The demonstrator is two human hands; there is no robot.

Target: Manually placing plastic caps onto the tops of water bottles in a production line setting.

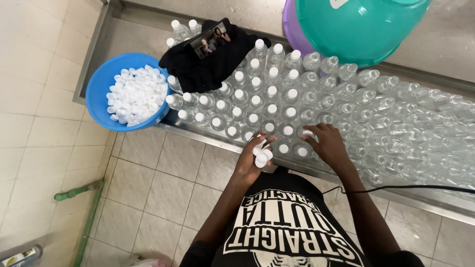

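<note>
Steel worktop (pixel 123 34) runs corner to corner, packed with clear plastic bottles (pixel 346 109); those toward its left end are capped white, the rest open. Teal basin (pixel 356 29) overhangs the far edge, purple one beneath. Blue bowl (pixel 99 84) of white caps (pixel 136 94) sits at the left near corner. Black cloth (pixel 208 64) with a phone (pixel 210 39) lies on the bottles. Left hand (pixel 255 158), at the near edge, is curled around a clutch of loose caps. Right hand (pixel 329 143), fingers spread, presses a cap (pixel 308 132) onto a near-edge bottle.
</note>
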